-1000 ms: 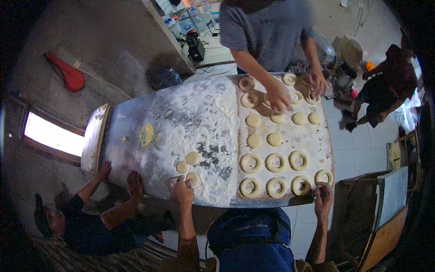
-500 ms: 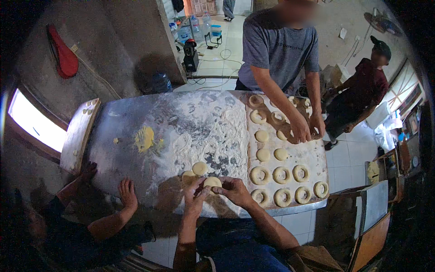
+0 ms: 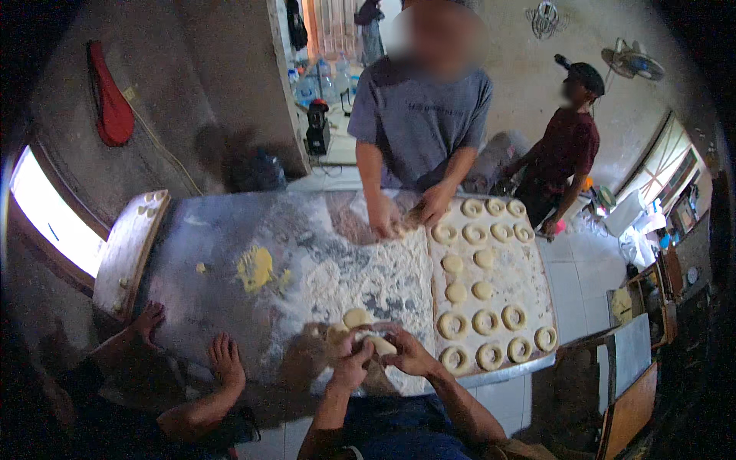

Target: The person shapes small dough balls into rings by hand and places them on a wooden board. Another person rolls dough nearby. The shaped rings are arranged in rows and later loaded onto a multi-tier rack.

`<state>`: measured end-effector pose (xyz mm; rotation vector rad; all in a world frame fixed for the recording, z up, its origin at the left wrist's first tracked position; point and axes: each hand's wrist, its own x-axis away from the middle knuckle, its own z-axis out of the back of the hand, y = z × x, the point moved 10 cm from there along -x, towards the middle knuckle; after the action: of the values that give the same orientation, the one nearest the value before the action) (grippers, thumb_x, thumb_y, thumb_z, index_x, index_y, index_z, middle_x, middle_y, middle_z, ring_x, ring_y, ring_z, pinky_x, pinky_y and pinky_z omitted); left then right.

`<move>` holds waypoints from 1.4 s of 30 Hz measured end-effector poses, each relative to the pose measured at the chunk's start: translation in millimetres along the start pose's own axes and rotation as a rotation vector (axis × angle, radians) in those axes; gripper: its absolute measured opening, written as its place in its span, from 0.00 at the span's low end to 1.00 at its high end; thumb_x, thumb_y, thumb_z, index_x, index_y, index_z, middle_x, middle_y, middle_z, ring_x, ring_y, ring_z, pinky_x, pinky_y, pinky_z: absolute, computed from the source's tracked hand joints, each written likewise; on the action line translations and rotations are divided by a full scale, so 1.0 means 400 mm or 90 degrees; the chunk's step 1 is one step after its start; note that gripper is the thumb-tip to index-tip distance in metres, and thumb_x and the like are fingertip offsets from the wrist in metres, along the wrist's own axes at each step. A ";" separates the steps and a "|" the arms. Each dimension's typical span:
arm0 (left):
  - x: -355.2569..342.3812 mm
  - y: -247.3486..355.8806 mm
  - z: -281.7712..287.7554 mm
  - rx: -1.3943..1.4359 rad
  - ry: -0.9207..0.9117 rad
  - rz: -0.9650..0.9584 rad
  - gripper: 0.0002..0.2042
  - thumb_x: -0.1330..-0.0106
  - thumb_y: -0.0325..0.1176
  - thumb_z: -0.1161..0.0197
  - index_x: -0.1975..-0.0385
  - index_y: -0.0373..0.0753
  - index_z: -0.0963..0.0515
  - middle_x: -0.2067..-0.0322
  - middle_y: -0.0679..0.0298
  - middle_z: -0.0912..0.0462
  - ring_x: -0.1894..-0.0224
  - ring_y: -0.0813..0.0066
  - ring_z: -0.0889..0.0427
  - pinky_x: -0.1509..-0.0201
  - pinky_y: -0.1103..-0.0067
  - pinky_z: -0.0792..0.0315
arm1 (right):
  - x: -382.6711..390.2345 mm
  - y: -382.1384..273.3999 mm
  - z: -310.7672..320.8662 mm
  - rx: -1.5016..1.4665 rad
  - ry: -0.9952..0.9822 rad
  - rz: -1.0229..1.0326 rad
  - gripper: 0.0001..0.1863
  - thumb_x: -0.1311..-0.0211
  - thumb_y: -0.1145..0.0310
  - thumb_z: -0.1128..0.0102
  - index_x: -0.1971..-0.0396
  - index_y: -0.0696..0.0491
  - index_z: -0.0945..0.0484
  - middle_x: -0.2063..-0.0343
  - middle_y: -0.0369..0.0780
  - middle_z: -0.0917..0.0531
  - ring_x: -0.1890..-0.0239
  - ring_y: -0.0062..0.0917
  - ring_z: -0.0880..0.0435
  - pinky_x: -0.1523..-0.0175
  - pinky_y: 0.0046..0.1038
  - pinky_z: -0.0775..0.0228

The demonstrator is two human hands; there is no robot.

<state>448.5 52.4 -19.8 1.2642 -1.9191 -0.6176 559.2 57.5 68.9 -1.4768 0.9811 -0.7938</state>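
Observation:
Over the near edge of the floured table, my left hand (image 3: 350, 366) and my right hand (image 3: 412, 354) are closed on one pale piece of dough (image 3: 381, 346). The dough looks tilted between the fingers, and my fingers partly cover it. Just beyond my hands a round dough piece (image 3: 356, 317) lies on the table. Another dough piece (image 3: 336, 332) sits beside it, close to my left fingers. To the right, a floured board (image 3: 506, 270) carries several dough rings (image 3: 486, 322) and a few flat dough rounds (image 3: 482, 290).
The metal table (image 3: 207, 261) bears loose flour (image 3: 337, 276) and a yellow smear (image 3: 257, 268). A co-worker's hands (image 3: 410, 222) work in the flour across from me. Another person's hand (image 3: 225, 359) rests at the left near edge. A narrow board (image 3: 130, 257) stands at the left end.
The dough in my hands has gone from flat-facing to tilted. The co-worker opposite has shifted their hands left, from the board to the flour, and more rings show on the board's far part.

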 end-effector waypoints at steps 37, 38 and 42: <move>-0.170 -0.240 -0.269 -0.233 -0.020 -0.144 0.22 0.27 0.51 0.58 0.73 0.38 0.32 0.77 0.63 0.31 0.70 0.70 0.27 0.64 0.73 0.34 | 0.216 -0.052 0.311 0.363 0.341 -0.065 0.31 0.32 0.42 0.56 0.69 0.56 0.15 0.80 0.53 0.19 0.77 0.45 0.18 0.66 0.41 0.27; -0.166 -0.239 -0.296 -0.310 -0.033 -0.134 0.22 0.27 0.51 0.57 0.72 0.37 0.30 0.76 0.61 0.28 0.69 0.68 0.25 0.64 0.71 0.33 | 0.239 -0.055 0.341 0.372 0.360 -0.046 0.32 0.32 0.42 0.56 0.71 0.57 0.16 0.81 0.53 0.19 0.78 0.45 0.19 0.67 0.40 0.27; -0.178 -0.300 -0.396 -0.653 -0.037 -0.295 0.22 0.28 0.46 0.55 0.57 0.33 0.23 0.67 0.58 0.20 0.60 0.64 0.21 0.61 0.68 0.28 | 0.296 -0.015 0.423 0.406 0.269 -0.202 0.30 0.30 0.51 0.57 0.76 0.62 0.19 0.81 0.55 0.20 0.76 0.47 0.18 0.67 0.43 0.28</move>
<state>658.2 71.1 -33.5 0.9601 -1.0185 -1.6163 761.6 22.7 46.4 -0.9259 0.6950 -1.5332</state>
